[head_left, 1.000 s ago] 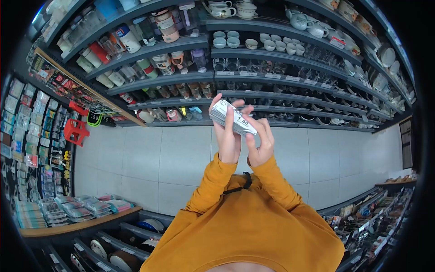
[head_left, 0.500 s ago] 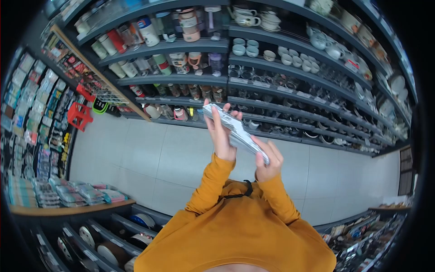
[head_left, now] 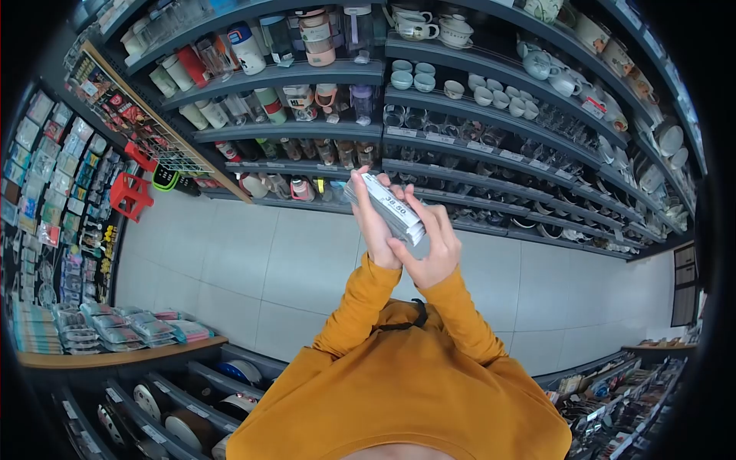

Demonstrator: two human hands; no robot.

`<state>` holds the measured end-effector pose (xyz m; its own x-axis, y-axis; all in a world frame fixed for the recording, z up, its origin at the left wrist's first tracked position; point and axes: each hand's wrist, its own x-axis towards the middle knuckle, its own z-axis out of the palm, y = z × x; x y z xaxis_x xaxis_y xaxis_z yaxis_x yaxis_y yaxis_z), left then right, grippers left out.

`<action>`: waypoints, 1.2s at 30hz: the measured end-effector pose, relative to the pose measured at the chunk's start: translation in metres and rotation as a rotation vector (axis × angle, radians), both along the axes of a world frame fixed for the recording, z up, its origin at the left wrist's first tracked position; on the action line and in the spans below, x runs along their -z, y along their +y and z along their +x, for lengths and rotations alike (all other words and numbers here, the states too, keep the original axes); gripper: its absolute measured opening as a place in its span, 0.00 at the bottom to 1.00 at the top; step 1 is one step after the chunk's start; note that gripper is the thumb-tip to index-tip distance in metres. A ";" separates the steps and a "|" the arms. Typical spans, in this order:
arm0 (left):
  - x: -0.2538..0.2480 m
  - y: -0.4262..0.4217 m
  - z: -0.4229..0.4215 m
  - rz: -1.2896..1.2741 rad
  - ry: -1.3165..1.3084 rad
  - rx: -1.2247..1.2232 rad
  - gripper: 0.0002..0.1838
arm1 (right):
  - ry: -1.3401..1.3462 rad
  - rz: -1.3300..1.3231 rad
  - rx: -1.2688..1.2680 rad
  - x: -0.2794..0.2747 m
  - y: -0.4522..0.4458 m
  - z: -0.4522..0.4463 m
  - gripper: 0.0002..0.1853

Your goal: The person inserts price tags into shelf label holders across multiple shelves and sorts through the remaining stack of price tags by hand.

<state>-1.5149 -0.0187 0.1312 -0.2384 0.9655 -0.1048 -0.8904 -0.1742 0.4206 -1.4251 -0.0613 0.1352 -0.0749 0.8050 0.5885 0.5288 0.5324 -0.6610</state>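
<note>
A stack of white price labels [head_left: 392,208] is held up in front of my chest, its top label printed "38.50". My left hand [head_left: 372,228] wraps around the stack from the left, thumb along its edge and fingertips showing at the far side. My right hand [head_left: 434,247] grips the stack's right side and near end, with its thumb close to the lower corner. The lower ends of the labels look slightly uneven. Part of the stack is hidden behind my fingers.
Shelves ahead carry bottles [head_left: 247,50], cups [head_left: 414,77], teapots [head_left: 538,65] and glassware. A red stool [head_left: 132,197] stands at the left beside a green basket [head_left: 164,178]. Packaged goods [head_left: 111,328] lie on a counter at lower left. Pale floor tiles [head_left: 307,253] run between the shelves.
My right hand has moved left and upward, closer to my left hand. The labels, spread lengthwise toward the lower right before, now form a shorter stack with the printed face showing.
</note>
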 end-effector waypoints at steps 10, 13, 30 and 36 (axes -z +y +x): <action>0.006 -0.006 0.013 0.098 0.242 0.036 0.23 | 0.098 0.014 0.040 0.014 0.011 0.007 0.28; 0.009 -0.006 0.018 0.068 0.295 -0.025 0.22 | 0.107 -0.085 0.066 0.017 0.010 0.003 0.29; -0.002 0.001 0.012 -0.032 0.158 -0.118 0.22 | -0.048 0.051 0.108 0.021 0.016 0.005 0.25; -0.006 0.005 0.006 -0.050 0.125 -0.166 0.20 | -0.062 0.111 0.097 0.022 0.010 0.012 0.19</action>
<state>-1.5086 -0.0140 0.1372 -0.4079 0.9062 -0.1115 -0.7915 -0.2901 0.5379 -1.4131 -0.0514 0.1134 -0.0385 0.7408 0.6707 0.6194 0.5444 -0.5657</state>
